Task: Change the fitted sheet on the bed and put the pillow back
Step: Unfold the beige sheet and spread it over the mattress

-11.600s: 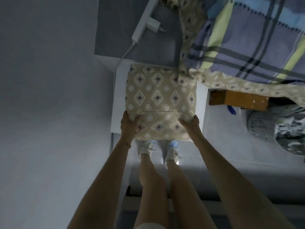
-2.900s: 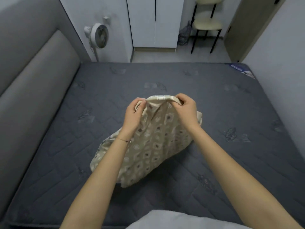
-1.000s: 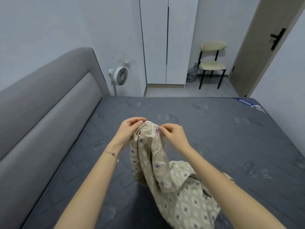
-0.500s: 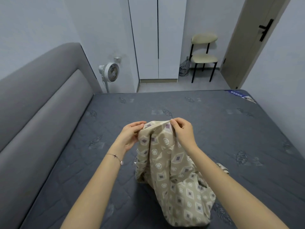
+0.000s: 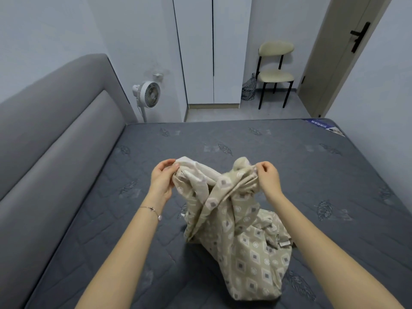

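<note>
My left hand [image 5: 161,181] and right hand [image 5: 267,178] each hold a closed grip, pinching a gathered edge of the patterned fitted sheet [image 5: 240,230]. The held edge runs crosswise in front of me, both hands equally near it. The bundle hangs below them, its lower folds resting on the bare grey mattress [image 5: 334,175]. The headboard [image 5: 58,139] lies to my left, and a fan [image 5: 149,94] and chair [image 5: 276,73] stand beyond the bed.

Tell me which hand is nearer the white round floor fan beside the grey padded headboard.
Left. The left hand grips the beige diamond-patterned sheet nearly in line with the white floor fan; the right hand grips it farther right, away from the fan.
</note>
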The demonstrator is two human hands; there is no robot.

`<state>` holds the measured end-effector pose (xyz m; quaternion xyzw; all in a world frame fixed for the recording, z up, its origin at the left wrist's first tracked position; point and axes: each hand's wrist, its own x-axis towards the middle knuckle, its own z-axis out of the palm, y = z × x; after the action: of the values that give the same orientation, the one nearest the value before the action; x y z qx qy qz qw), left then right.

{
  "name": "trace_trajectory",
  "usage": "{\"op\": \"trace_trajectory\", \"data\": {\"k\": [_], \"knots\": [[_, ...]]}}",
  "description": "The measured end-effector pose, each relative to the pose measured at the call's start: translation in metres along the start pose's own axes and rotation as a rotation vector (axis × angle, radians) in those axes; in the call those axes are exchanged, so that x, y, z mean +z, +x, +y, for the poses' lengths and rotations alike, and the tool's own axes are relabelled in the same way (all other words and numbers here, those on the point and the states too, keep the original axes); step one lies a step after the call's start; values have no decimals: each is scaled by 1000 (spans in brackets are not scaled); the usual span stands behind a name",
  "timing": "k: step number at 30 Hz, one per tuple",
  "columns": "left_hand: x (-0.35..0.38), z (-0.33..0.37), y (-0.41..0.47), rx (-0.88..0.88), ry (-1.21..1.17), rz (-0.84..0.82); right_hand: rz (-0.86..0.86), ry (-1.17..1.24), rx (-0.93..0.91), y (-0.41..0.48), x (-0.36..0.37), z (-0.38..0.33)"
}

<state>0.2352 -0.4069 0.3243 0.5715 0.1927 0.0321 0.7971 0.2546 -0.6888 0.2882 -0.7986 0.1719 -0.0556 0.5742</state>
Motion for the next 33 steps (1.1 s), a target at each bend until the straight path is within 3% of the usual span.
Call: {"op": "trace_trajectory", "data": {"k": [4, 8, 12, 15, 17, 22, 26, 28, 30, 31, 33], "knots": [[31, -1, -11, 72, -93, -109, -309, -138, -142, -29, 20, -21], [50, 11, -20, 117, -159, -206, -586, -450, -333, -65, 46, -40], [44, 21, -19, 220, -57, -167, -497, -155, -332, -67, 58, -35], [20, 17, -8, 330, 352, -28, -483, -3, -272, -57, 47, -41], [9, 3, -5, 312, 558, -17, -408, 60, -231, -49, 40, -44], [11, -54, -18, -31, 728, -527, -435, 162, -202, -40, 35, -49], [20, -74, -8, 120, 820, -380, -366, -87, -274, -30, 28, -38], [19, -71, -2, 137, 761, -283, -283, -396, -223, -15, 15, -17], [18, -68, 2, 38, 596, -178, -185, -701, -166, -6, 2, 5], [20, -67, 3, -32, 510, -145, -138, -744, -193, -7, 0, 10], [28, -68, 8, -151, 331, -103, -119, -559, -373, -20, 3, 16]]}}
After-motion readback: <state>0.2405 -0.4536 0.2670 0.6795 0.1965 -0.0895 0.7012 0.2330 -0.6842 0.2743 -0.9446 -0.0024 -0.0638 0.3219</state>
